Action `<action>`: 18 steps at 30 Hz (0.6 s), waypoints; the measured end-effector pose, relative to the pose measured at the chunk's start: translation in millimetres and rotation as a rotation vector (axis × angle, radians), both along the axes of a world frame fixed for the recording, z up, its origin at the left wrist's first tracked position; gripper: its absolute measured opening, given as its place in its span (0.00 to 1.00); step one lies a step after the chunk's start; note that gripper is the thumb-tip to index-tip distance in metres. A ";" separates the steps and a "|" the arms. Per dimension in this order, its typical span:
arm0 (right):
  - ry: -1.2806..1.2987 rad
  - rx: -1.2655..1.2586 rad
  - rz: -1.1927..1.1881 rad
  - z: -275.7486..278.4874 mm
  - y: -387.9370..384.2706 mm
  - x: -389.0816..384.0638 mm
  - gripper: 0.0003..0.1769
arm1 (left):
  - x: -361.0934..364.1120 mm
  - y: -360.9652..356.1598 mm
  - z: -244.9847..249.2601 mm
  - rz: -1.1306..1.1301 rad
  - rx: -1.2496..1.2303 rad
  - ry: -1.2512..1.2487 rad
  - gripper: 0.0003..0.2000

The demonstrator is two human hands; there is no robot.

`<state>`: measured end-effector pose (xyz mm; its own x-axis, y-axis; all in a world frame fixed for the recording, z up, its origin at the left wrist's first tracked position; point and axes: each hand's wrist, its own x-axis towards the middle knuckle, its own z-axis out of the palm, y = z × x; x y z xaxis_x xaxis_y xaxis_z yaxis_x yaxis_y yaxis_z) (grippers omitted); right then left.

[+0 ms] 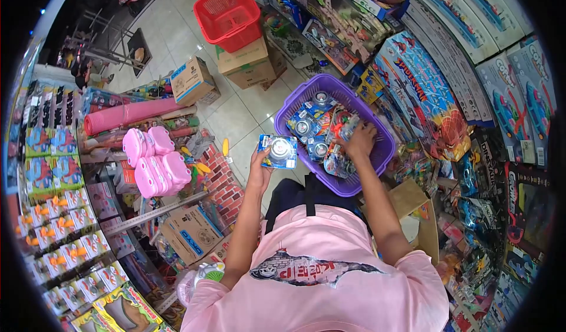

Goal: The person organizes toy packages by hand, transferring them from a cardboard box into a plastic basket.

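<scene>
My left hand (259, 162) grips a blue blister-packed toy (279, 151) by its left edge, with the thumb on the front; a round silver piece sits under the clear plastic. My right hand (361, 141) reaches into a purple plastic basket (386, 140), its fingers curled on a clear-plastic toy pack (348, 127). Several similar blister packs (319, 149) with round silver pieces lie beside it in the basket. What exactly the right hand's pack contains is hard to make out.
A red basket (227, 13) stands on cardboard boxes (247, 63) ahead. Boxed toys (418, 90) line the right side. Pink cases (159, 170), a pink roll (130, 117) and shelves of packaged toys (65, 208) are on the left. Tiled floor (236, 125) runs between.
</scene>
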<state>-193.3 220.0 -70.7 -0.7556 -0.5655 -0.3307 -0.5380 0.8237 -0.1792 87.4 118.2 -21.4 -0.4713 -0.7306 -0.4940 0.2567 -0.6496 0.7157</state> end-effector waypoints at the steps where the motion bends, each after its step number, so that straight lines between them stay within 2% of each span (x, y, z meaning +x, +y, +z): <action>1: 0.007 0.027 0.004 -8.7 -4.4 -0.1 0.64 | -4.7 -2.5 -0.9 0.010 0.004 0.007 0.20; 4: 0.008 0.005 -0.007 -25.1 -12.1 -1.4 0.68 | -16.4 -10.6 -3.3 -0.014 0.007 0.001 0.19; 6: -0.017 -0.002 -0.043 -27.4 -12.5 -1.8 0.66 | -24.8 -18.1 -4.6 -0.062 0.010 -0.007 0.20; 8: -0.058 -0.148 -0.024 -22.2 -7.7 -4.1 0.63 | -32.4 -24.4 -5.5 -0.063 0.012 -0.028 0.20; 9: -0.102 -0.186 -0.004 -17.9 -2.7 -7.6 0.59 | -36.1 -28.3 -6.5 -0.106 0.012 -0.022 0.20; 10: -0.099 -0.184 -0.025 -21.7 1.4 -8.6 0.59 | -40.9 -31.7 -8.6 -0.127 0.015 -0.021 0.20; 12: -0.096 -0.400 -0.067 -25.0 8.1 -9.9 0.50 | -52.6 -38.3 -11.8 -0.183 -0.020 -0.053 0.22; 13: 0.003 -0.507 -0.095 -24.8 10.2 -4.1 0.40 | -59.4 -40.3 -12.6 -0.204 -0.017 -0.049 0.22; 14: 0.011 -0.502 -0.117 -24.5 13.7 -0.8 0.40 | -66.7 -41.2 -14.0 -0.224 -0.034 -0.086 0.22; 16: 0.029 -0.684 -0.073 -17.8 19.3 7.0 0.36 | -79.0 -43.6 -20.4 -0.272 -0.048 -0.121 0.22; 18: 0.058 -0.718 -0.118 -13.7 17.0 22.3 0.34 | -91.0 -48.0 -32.9 -0.315 0.038 -0.102 0.28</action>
